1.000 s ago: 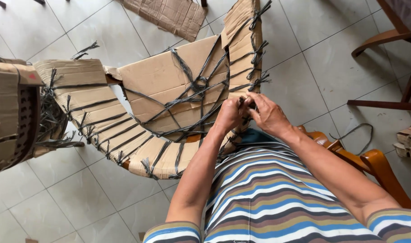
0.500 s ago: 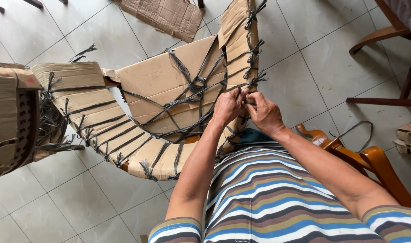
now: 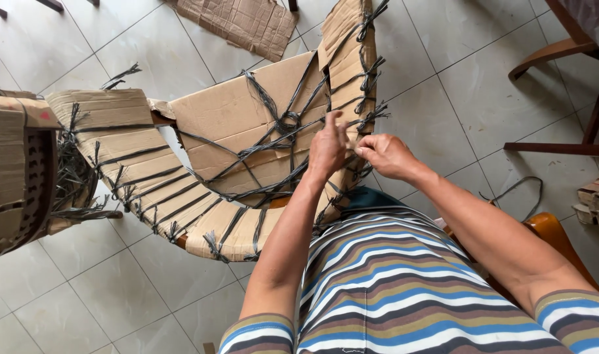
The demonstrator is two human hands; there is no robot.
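Head view: the person is sitting over a curved piece of furniture wrapped in cardboard (image 3: 247,124), which is lying on the tiled floor (image 3: 443,72) just in front of the striped shirt (image 3: 391,282). Dark grey plastic strapping (image 3: 279,128) is crossing the cardboard panel in a web and binding the curved arm at the left in many turns.

The left hand (image 3: 327,147) is resting against the right edge of the panel, its fingers mostly straight and pointing up, loosely spread, with the thumb side pressing toward the strap ends. The right hand (image 3: 386,154) is just beside it, fingers curled in and pinching at what looks like a strap end between the two hands; the strand itself is too thin and hidden to tell for sure. The two hands are nearly touching, at the knotted edge (image 3: 368,118) where several frayed tails are sticking out.

Judging from this, the knot is being tightened or tied. To do that well, the left hand should be holding the cardboard edge flat while the right is drawing the strand taut along the edge, not away from it, so the cardboard is not tearing.

A loose cardboard sheet (image 3: 240,26) is lying far off, a wooden chair (image 3: 575,78) at far right, and a second wrapped piece (image 3: 17,170) at left.
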